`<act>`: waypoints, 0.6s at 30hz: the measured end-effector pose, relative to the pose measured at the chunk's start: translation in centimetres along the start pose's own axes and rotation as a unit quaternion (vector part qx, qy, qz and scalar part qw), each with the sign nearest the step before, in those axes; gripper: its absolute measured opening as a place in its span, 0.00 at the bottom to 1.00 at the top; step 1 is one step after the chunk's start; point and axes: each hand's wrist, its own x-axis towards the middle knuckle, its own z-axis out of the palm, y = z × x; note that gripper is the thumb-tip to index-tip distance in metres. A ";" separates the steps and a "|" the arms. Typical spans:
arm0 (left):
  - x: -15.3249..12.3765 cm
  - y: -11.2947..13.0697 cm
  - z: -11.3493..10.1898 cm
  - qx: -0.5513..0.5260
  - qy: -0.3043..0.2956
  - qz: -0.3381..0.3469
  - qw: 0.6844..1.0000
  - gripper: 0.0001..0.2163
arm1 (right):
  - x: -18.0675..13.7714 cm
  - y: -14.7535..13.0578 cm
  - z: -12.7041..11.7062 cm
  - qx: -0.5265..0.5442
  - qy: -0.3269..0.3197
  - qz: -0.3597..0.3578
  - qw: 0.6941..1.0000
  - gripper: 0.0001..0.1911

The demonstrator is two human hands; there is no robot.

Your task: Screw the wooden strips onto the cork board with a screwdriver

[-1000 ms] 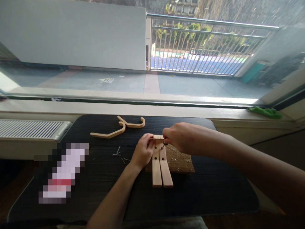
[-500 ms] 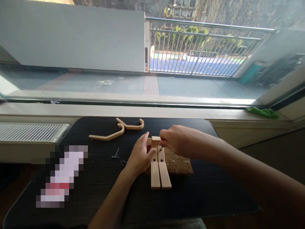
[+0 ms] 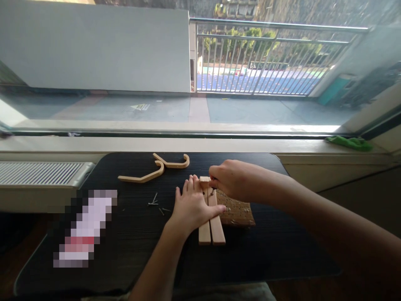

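Two pale wooden pieces with drilled holes lie side by side on a brown, pitted block. My left hand is spread over them, fingers stretched out to the left and thumb lying across both. My right hand is closed in a pinch above the right piece's upper hole. Something small and dark shows beneath its fingertips at the hole, but the fingers hide what it is. Two bent wooden hooks lie farther back on the left. Several screws are scattered left of my left hand.
The black table stands against a windowsill. A blurred-out pinkish item lies on its left side. Beyond the table's left edge is a white radiator. A green cloth rests on the sill at the right.
My left hand has spread its fingers and laid its thumb across both wooden pieces, covering their lower holes. My right hand stays pinched at nearly the same spot.
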 end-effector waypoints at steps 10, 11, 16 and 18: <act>0.6 0.1 1.5 -0.053 0.011 -0.024 0.998 0.46 | 0.2 0.5 -0.2 0.027 -0.017 0.029 0.999 0.14; 0.7 0.0 1.6 -0.063 0.014 -0.021 0.998 0.46 | 0.2 0.5 -0.2 0.026 -0.016 0.028 0.999 0.13; 0.7 -0.1 2.0 -0.091 0.045 -0.029 0.994 0.46 | 0.2 0.5 -0.1 0.012 -0.008 0.028 1.000 0.12; 0.6 0.0 2.0 -0.085 0.044 -0.033 0.995 0.46 | 0.2 0.5 -0.1 0.007 -0.004 0.024 1.000 0.12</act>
